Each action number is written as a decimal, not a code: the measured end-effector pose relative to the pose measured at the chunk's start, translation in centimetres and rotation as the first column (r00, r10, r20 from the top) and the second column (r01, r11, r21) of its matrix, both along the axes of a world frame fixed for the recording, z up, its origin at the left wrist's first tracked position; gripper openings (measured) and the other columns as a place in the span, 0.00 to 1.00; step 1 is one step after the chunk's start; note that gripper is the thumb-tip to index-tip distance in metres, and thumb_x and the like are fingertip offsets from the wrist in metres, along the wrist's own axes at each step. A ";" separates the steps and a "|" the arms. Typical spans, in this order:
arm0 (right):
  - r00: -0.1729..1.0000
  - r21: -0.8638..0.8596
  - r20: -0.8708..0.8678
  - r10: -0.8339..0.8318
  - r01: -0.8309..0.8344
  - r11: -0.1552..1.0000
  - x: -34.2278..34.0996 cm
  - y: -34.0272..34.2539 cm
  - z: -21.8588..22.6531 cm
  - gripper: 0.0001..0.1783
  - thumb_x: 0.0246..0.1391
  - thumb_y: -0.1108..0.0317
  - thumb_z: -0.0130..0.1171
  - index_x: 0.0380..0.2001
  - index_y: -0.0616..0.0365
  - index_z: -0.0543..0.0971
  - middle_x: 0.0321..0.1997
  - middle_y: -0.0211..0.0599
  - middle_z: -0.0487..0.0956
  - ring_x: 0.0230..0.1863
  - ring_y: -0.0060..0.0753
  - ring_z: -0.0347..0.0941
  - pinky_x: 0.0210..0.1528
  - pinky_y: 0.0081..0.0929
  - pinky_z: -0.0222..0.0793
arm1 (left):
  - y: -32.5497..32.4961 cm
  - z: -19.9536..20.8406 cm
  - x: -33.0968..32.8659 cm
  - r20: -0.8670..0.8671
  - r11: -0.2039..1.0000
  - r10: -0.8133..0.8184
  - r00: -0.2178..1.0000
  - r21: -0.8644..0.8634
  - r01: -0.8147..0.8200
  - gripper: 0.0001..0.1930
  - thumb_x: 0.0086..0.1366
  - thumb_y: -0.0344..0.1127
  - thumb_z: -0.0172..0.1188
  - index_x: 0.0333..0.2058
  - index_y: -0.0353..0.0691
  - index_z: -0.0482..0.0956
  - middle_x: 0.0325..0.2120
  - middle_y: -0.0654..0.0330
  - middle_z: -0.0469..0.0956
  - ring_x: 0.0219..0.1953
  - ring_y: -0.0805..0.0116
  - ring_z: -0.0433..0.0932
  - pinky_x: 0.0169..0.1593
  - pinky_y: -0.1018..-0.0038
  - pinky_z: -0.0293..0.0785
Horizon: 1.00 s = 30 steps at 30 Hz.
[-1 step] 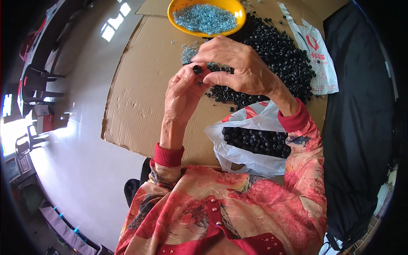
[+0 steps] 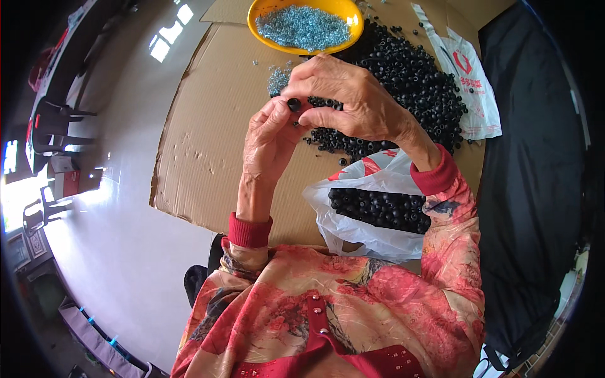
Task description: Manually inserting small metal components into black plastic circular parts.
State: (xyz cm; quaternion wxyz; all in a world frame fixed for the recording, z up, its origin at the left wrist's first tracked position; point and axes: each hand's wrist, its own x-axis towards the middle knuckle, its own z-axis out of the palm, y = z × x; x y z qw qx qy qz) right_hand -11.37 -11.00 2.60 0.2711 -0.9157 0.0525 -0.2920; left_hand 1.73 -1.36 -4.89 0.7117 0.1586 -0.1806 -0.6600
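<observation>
Blk piece (image 2: 293,104) shifted slightly, pinched btwn L fingers (image 2: 275,113), R fingers (image 2: 307,80) part-open just beside, hold unclear

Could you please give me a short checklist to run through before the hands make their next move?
1. Black piece held at the left hand's thumb tip: ok.
2. Right hand gripping something: cannot tell; its fingertips are partly hidden.
3. Yellow bowl upright, with small bluish pieces inside: ok.
4. All bluish pieces inside the bowl: not ok; a small heap lies outside it on the cardboard.
5. Plastic bag open, its black pieces showing: ok.
</observation>
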 end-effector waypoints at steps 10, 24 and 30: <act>0.997 -0.060 0.068 0.035 -0.031 0.998 0.9 -1.5 0.7 0.14 0.39 0.77 0.59 0.34 0.57 0.75 0.37 0.35 0.74 0.39 0.35 0.72 0.43 0.26 0.68 | -1.4 1.1 -0.7 -0.208 0.996 -0.069 0.976 -0.064 0.057 0.15 0.62 0.37 0.51 0.43 0.33 0.69 0.37 0.54 0.76 0.41 0.64 0.74 0.47 0.64 0.70; 0.902 -0.080 -0.341 -0.265 0.253 0.964 -2.0 -7.3 -9.0 0.06 0.44 0.73 0.52 0.26 0.64 0.76 0.24 0.39 0.74 0.28 0.37 0.71 0.34 0.30 0.68 | -1.3 -0.2 2.2 -0.094 0.993 0.113 0.989 -0.027 -0.116 0.09 0.62 0.35 0.51 0.35 0.34 0.74 0.33 0.55 0.75 0.34 0.66 0.73 0.42 0.66 0.72; 0.895 -0.176 -0.406 -0.184 0.121 0.977 -1.0 -7.5 -11.0 0.08 0.41 0.72 0.50 0.26 0.61 0.76 0.26 0.40 0.75 0.31 0.40 0.69 0.39 0.34 0.64 | -1.4 -0.9 2.6 -0.056 0.990 0.144 0.988 0.013 -0.143 0.08 0.62 0.33 0.50 0.35 0.34 0.73 0.32 0.55 0.74 0.33 0.68 0.74 0.41 0.67 0.73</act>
